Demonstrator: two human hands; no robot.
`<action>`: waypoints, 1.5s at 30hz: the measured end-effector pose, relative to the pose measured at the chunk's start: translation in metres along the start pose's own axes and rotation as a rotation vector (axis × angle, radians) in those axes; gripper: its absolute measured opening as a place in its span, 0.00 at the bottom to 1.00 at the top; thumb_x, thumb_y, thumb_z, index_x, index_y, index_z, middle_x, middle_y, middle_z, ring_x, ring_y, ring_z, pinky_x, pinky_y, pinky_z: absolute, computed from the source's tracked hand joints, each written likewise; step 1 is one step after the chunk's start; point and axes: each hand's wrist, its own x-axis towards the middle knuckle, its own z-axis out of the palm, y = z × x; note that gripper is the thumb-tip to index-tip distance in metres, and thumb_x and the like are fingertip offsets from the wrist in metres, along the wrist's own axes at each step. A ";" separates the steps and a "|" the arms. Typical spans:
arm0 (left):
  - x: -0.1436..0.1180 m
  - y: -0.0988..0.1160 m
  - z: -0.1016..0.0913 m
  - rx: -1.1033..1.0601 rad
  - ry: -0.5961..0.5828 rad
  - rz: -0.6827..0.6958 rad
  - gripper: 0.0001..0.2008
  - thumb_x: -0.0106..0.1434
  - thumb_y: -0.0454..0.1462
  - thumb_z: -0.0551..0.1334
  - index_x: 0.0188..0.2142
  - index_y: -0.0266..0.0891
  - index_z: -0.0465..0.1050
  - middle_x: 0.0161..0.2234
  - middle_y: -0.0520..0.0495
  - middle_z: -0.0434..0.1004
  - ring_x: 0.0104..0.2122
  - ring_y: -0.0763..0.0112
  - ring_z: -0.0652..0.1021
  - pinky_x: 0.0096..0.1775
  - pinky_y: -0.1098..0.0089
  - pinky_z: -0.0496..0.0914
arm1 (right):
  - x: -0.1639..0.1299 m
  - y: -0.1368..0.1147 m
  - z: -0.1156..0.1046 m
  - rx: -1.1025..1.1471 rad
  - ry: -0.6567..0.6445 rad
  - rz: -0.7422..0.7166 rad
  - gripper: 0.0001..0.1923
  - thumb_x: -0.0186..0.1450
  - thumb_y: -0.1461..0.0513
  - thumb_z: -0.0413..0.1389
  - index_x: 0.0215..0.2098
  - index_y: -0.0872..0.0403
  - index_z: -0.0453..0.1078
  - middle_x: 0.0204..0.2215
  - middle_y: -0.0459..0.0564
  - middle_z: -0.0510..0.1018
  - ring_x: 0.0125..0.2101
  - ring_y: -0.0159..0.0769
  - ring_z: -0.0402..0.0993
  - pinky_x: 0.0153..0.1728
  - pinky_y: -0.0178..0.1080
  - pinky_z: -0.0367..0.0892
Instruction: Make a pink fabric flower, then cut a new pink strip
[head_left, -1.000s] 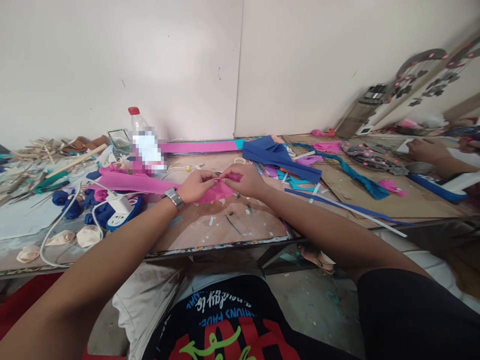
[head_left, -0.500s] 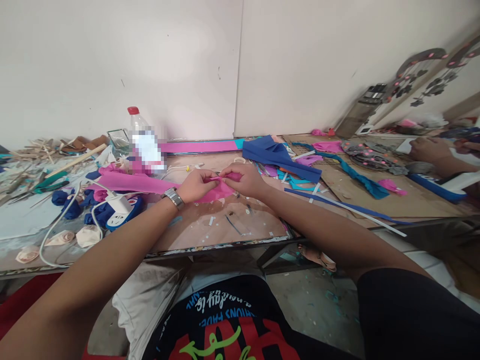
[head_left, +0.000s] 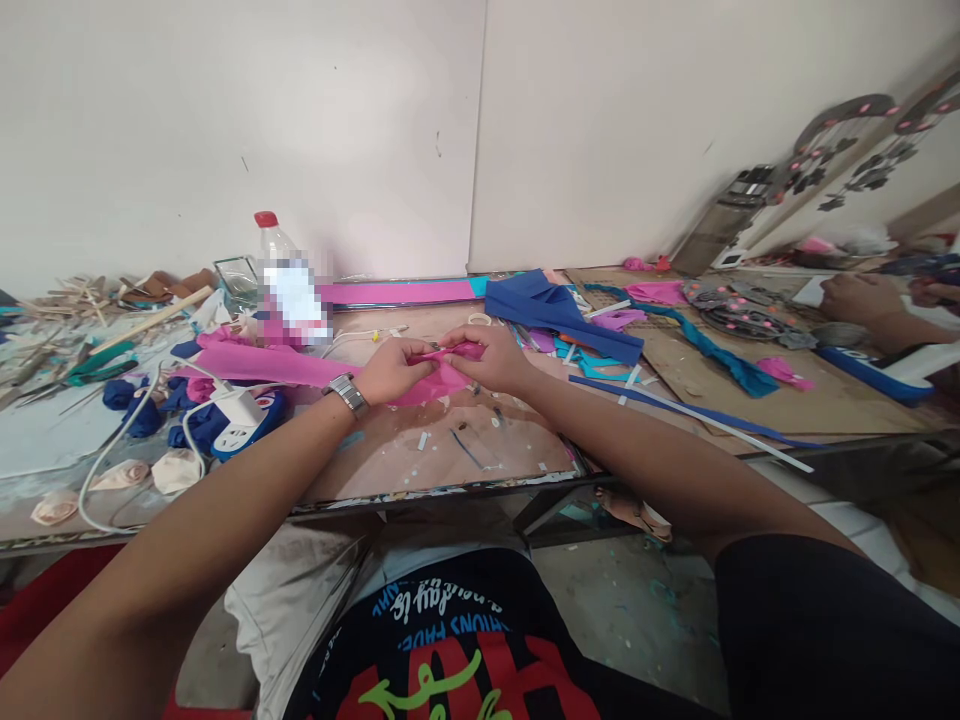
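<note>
Left hand [head_left: 397,368] and right hand [head_left: 487,358] meet fingertip to fingertip, both pinched on the pink strip [head_left: 285,367]. That strip trails away from the left hand across the worktop [head_left: 450,450] toward the plastic bottle [head_left: 289,285]. White power strip [head_left: 236,415] sits beside the left wrist; blue fabric [head_left: 559,310] lies beyond the right hand.

Left hand [head_left: 395,368], right hand [head_left: 489,358]; seemingly pinched, fingertips together
</note>
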 end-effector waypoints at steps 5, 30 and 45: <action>-0.001 -0.001 0.001 0.001 -0.016 0.040 0.17 0.65 0.47 0.61 0.29 0.36 0.76 0.24 0.53 0.69 0.26 0.74 0.65 0.31 0.70 0.59 | -0.001 -0.001 0.001 -0.010 -0.006 0.005 0.07 0.61 0.61 0.61 0.37 0.53 0.81 0.36 0.50 0.85 0.37 0.40 0.80 0.43 0.41 0.72; -0.001 0.006 -0.004 -0.031 -0.021 0.040 0.12 0.61 0.39 0.54 0.29 0.36 0.74 0.26 0.52 0.70 0.30 0.70 0.68 0.35 0.68 0.62 | 0.000 0.007 0.003 0.017 0.034 -0.154 0.07 0.61 0.65 0.61 0.33 0.51 0.82 0.33 0.49 0.84 0.35 0.37 0.80 0.40 0.40 0.72; 0.001 0.002 -0.001 0.027 0.040 0.032 0.19 0.66 0.48 0.58 0.33 0.36 0.78 0.27 0.50 0.74 0.29 0.71 0.69 0.34 0.69 0.62 | 0.000 0.001 -0.002 -0.093 -0.004 -0.161 0.06 0.64 0.62 0.61 0.37 0.52 0.81 0.35 0.51 0.84 0.37 0.39 0.79 0.41 0.40 0.70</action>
